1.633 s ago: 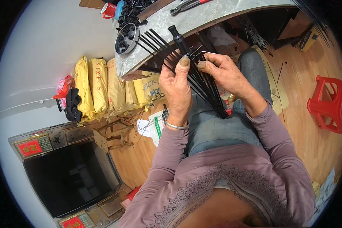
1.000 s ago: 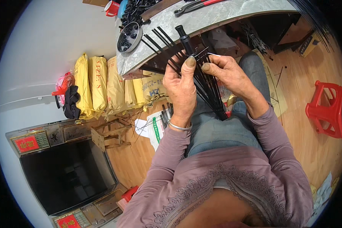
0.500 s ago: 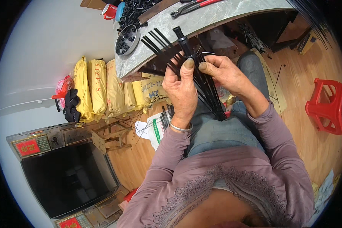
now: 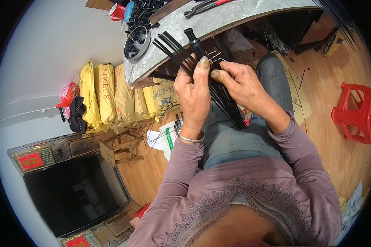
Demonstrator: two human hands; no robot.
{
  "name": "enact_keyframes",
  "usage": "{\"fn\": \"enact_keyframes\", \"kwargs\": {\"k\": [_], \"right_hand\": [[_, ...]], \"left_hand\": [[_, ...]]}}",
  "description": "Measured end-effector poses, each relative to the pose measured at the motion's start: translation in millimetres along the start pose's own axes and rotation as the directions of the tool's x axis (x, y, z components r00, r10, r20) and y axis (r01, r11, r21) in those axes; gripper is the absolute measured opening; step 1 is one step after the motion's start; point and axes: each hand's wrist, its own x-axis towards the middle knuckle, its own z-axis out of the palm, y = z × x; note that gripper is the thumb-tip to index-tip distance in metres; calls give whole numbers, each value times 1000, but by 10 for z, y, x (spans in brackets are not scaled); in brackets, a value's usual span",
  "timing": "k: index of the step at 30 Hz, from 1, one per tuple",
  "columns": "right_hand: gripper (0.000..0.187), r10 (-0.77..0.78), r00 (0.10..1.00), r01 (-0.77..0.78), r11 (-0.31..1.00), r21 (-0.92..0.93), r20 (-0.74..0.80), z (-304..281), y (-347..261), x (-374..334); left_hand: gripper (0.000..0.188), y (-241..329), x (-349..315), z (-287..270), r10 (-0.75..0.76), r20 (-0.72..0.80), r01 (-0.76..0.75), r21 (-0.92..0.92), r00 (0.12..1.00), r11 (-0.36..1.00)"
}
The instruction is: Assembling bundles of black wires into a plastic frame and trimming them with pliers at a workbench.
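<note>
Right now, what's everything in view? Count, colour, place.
Thin straight rods: many, black, picture centre
Ridged cylinder: one, black, among rods
Thin bent wire: one, pale, right of cylinder
Marbled tabletop: one, grey, top
Long pliers: one, red-handled, on tabletop
Small loose parts: many, black, on tabletop
Round bowl: one, grey, tabletop's left end
Cup: one, red, upper left
Wrapped sacks: several, yellow, left side
Plastic stool: one, red, right side
Flat screen: one, black, lower left
Left fingers: one hand, mauve-sleeved, around rods
Right fingers: one hand, mauve-sleeved, at rods
</note>
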Motion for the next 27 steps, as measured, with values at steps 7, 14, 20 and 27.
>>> {"fn": "enact_keyframes", "kwargs": {"k": [7,14,20,27], "right_hand": [[26,-165,986,166,980,-106,17,-21,23,58],[26,16,985,-25,998,51,174,-130,19,96],[29,253,927,-328,905,270,278,-105,109,148],[31,173,974,-197,965,172,144,-116,3,140]], "left_hand": [[24,-10,30,-61,-39,87,42,-35,995,998],[22,-52,48,-92,-83,135,115,-246,987,962],[26,-79,24,-108,-99,123,128,-256,987,958],[32,-96,91,-70,-172,127,208,-379,977,902]]}}
